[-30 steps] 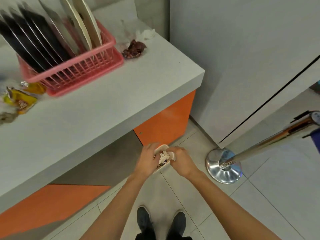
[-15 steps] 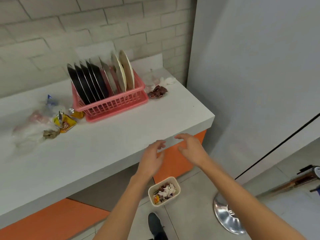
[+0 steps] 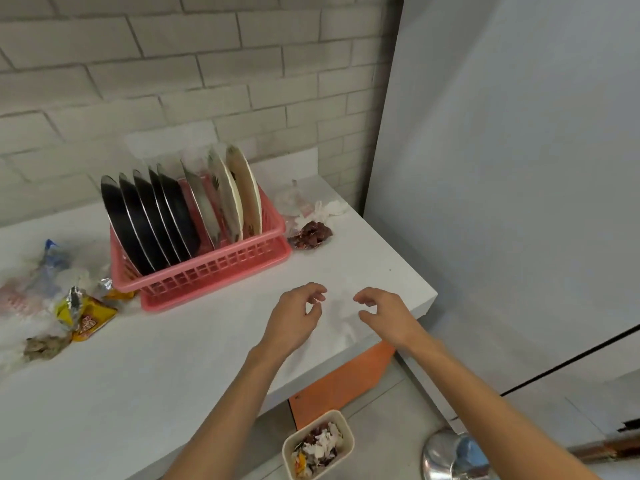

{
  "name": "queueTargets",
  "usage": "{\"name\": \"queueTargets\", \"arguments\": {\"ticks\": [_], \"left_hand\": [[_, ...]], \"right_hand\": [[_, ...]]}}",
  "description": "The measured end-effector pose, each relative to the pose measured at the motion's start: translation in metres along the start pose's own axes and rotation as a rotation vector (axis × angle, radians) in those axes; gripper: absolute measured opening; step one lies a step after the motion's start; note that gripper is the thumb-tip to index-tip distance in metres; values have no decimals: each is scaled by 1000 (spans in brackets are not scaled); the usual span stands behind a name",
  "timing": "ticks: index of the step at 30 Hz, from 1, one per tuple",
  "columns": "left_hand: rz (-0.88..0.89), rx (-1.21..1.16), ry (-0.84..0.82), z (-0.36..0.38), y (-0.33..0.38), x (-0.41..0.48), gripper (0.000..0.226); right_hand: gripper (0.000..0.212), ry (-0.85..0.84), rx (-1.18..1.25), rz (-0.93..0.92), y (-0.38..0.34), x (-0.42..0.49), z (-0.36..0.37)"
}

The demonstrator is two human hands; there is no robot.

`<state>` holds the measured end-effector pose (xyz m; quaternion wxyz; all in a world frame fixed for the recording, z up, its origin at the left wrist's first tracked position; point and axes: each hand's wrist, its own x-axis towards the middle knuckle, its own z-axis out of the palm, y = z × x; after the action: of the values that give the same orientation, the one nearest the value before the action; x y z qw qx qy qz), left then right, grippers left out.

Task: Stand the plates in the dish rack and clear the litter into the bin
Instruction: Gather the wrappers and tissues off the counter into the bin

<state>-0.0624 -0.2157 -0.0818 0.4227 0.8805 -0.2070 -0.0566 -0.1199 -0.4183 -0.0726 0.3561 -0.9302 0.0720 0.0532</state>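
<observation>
Both hands now hover higher, above the grey counter [image 3: 166,382] beneath a brick wall [image 3: 173,81]. Left hand [image 3: 294,317] and right hand [image 3: 386,315] are loosely curled, empty. Plates [image 3: 156,216] stand in the dish rack [image 3: 214,277] upper left; litter [image 3: 86,315] flanks it; bin [image 3: 348,432] lower centre.

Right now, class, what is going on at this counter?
A person is tidying a white counter. The left hand and right hand hover empty above it, fingers loosely curled. The plates stand in the pink dish rack. Wrappers lie left of the rack, dark scraps and tissue to its right. The bin on the floor holds some rubbish.
</observation>
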Motion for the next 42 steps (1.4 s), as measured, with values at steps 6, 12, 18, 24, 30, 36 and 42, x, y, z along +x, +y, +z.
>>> {"name": "queueTargets", "arguments": {"ticks": [6, 12, 18, 24, 30, 36, 42], "left_hand": [[54, 131, -20, -14, -5, 57, 42], [116, 275, -101, -15, 4, 121, 41], [60, 468, -132, -10, 11, 191, 46], [-130, 587, -231, 9, -8, 234, 55], [-187, 564, -160, 23, -27, 245, 53], [-200, 527, -116, 25, -23, 244, 56], [-439, -258, 61, 27, -10, 229, 37]], "right_hand": [[32, 1, -10, 10, -6, 46, -6], [30, -17, 10, 28, -3, 89, -13], [28, -47, 26, 41, 17, 132, -27], [26, -82, 72, 57, 43, 173, -45], [24, -152, 163, 37, 57, 205, -57], [26, -187, 291, -15, 53, 225, -56], [88, -214, 486, -245, 38, 224, -40]]}}
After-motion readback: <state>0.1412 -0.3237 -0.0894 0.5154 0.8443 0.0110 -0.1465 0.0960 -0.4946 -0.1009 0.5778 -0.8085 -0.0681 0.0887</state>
